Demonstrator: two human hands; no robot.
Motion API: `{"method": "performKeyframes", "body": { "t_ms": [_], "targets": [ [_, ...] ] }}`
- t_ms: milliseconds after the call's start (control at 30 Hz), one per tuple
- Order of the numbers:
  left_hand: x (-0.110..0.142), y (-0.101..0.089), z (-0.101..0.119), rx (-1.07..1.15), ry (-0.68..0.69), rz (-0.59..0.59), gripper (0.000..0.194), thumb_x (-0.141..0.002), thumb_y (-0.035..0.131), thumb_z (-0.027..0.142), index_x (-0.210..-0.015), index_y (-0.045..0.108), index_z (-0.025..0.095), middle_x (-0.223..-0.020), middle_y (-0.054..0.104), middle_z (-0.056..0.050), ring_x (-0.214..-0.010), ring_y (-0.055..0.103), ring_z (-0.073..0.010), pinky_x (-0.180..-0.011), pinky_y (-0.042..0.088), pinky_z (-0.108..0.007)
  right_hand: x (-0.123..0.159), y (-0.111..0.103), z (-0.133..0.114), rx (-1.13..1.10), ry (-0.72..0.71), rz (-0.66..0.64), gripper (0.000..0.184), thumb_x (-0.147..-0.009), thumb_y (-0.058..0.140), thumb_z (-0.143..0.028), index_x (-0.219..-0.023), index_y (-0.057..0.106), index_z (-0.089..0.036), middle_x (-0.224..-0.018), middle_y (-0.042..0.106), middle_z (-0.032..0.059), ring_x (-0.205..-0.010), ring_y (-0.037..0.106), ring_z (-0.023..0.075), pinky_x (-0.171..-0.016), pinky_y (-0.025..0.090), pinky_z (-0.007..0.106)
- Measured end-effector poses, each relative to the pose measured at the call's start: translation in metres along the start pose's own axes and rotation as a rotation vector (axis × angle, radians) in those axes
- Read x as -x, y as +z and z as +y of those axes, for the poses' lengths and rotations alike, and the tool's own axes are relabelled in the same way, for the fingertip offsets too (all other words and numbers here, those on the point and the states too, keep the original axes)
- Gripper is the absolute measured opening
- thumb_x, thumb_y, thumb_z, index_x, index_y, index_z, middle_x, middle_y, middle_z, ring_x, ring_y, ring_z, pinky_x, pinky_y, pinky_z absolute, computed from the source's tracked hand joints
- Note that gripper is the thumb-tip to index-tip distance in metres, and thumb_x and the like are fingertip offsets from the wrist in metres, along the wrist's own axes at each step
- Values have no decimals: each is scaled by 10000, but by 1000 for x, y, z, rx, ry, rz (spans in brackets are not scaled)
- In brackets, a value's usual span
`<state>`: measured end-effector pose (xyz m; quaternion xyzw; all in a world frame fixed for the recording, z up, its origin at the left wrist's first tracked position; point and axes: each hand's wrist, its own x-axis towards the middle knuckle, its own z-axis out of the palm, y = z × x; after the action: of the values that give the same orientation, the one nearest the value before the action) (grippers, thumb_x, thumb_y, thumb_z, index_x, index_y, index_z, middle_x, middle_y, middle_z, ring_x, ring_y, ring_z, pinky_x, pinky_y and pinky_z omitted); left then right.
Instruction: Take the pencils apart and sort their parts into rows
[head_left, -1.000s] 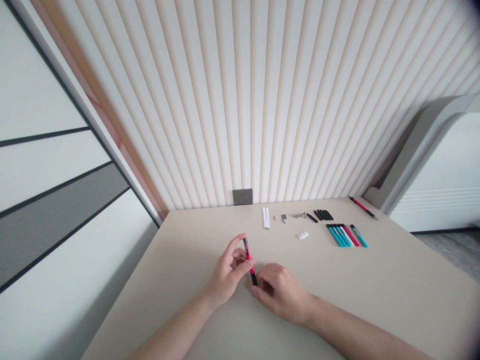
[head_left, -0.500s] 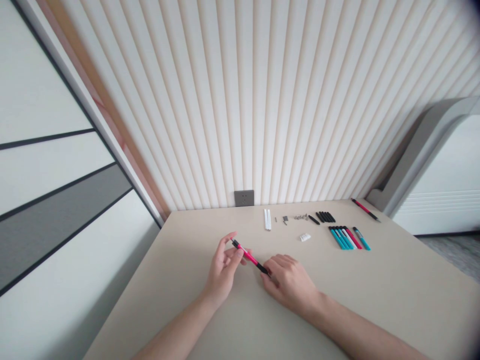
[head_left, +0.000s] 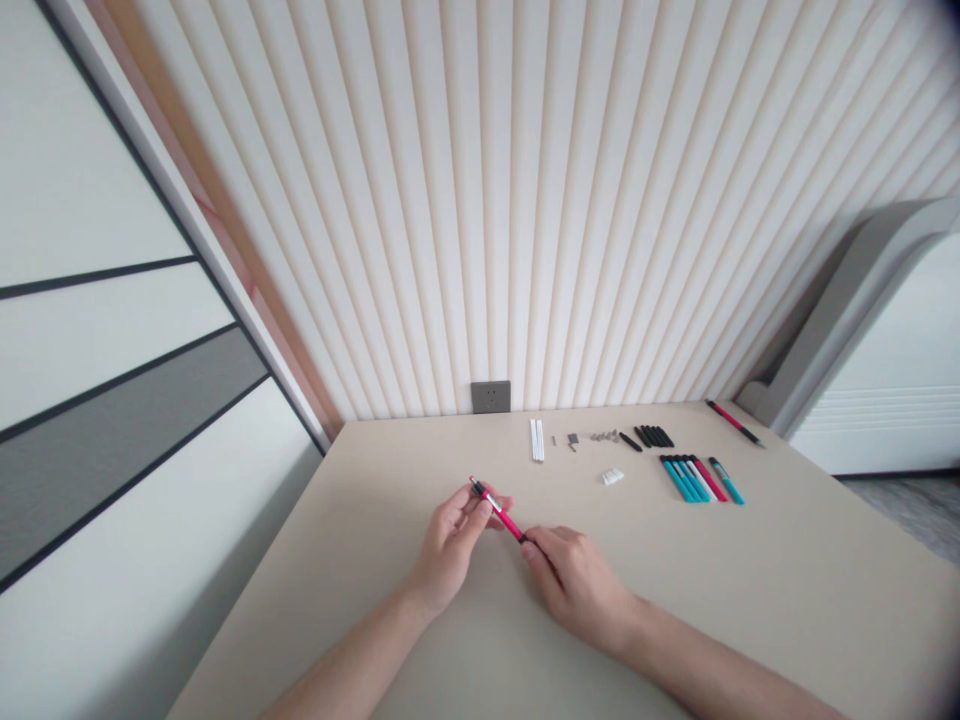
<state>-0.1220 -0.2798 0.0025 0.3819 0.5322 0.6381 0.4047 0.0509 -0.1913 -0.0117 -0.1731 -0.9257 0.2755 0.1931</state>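
A pink pen [head_left: 508, 523] with a black grip and a black clip end is held between both hands above the table, slanting from upper left to lower right. My left hand [head_left: 452, 545] pinches its upper barrel near the clip with thumb and fingers. Around the black grip at the lower end, the fingers of my right hand [head_left: 577, 575] are closed, hiding the tip. Beyond the hands lie white refill tubes [head_left: 537, 440] and a small pile of white pieces [head_left: 613, 477].
Toward the back are small metal springs [head_left: 604, 436], black grips [head_left: 654, 436] and a row of teal, white and pink pen barrels [head_left: 694, 479], with one teal barrel [head_left: 727, 481] apart. A pink-and-black pen [head_left: 735, 424] lies at the far right. A socket [head_left: 491, 397] is on the wall.
My right hand has shifted up along the pen and now covers more of the black grip. My left index finger has come down from the pen's clip end.
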Motion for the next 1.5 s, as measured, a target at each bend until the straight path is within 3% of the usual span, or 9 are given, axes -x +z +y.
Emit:
{"method": "performKeyframes", "body": {
  "t_ms": [300, 467, 700, 867, 1000, 1100, 1167, 1300, 1500],
  "targets": [
    [-2, 0, -9, 9, 10, 133, 404, -849, 665, 506, -1003, 675, 133, -1027, 738, -137, -965, 678, -278, -771, 560, -361, -4, -7, 0, 14, 14, -3, 226, -1016, 327, -267, -1022, 544, -204, -840, 654, 45, -745, 599, 170, -686, 390, 268],
    [-4, 0, -10, 15, 26, 107, 329, -872, 656, 467, -926, 694, 145, -986, 745, -111, -958, 684, -255, -792, 549, -336, -5, -3, 2, 119, 15, 16, 328, -1037, 289, -344, -905, 551, -197, -749, 633, 43, -670, 569, 166, -662, 366, 272],
    [-2, -6, -9, 115, 6, -8, 317, -864, 672, 471, -934, 695, 162, -969, 755, -96, -981, 684, -252, -942, 501, -390, -5, -7, -1, -270, 55, -154, 349, -1049, 257, -361, -848, 496, -205, -614, 493, -46, -528, 447, 97, -530, 339, 207],
    [-4, -5, -7, -89, -2, 55, 408, -845, 672, 510, -1041, 709, 154, -996, 748, -108, -873, 677, -230, -793, 526, -329, -13, -23, 13, 61, -55, -82, 296, -1027, 347, -321, -889, 575, -193, -729, 583, 8, -643, 510, 133, -642, 386, 251],
    [-4, -3, -6, -192, -48, -16, 492, -881, 611, 530, -1205, 654, 162, -1059, 728, -116, -836, 655, -211, -723, 513, -311, -23, -63, 60, 268, 19, 235, 370, -1037, 324, -344, -931, 640, -184, -854, 618, 76, -826, 570, 194, -773, 412, 302],
    [-3, -5, -8, -269, -93, -161, 427, -907, 575, 523, -1106, 697, 165, -927, 734, -89, -807, 640, -198, -766, 500, -311, -21, -110, 120, 347, 329, 479, 404, -1031, 323, -388, -967, 666, -185, -946, 626, 98, -878, 586, 203, -792, 413, 301],
    [-3, -7, -10, -332, -89, -228, 390, -924, 552, 509, -1047, 712, 175, -877, 725, -71, -815, 635, -200, -796, 491, -315, -11, -142, 162, 423, 610, 491, 409, -1015, 342, -408, -984, 686, -188, -947, 645, 100, -877, 599, 209, -758, 407, 295],
    [-3, -9, -14, -417, -75, -273, 379, -945, 509, 503, -1014, 710, 190, -838, 706, -54, -812, 627, -205, -788, 479, -308, 24, -184, 224, 476, 810, 431, 471, -993, 349, -404, -890, 727, -143, -800, 674, 124, -751, 612, 231, -644, 380, 311],
    [-6, -9, -13, -456, -93, -291, 397, -944, 490, 520, -1014, 697, 188, -836, 697, -44, -822, 623, -204, -790, 476, -296, 50, -189, 263, 569, 966, 347, 445, -977, 383, -403, -975, 745, -145, -1020, 690, 173, -914, 641, 260, -727, 424, 323]
  ]
}}
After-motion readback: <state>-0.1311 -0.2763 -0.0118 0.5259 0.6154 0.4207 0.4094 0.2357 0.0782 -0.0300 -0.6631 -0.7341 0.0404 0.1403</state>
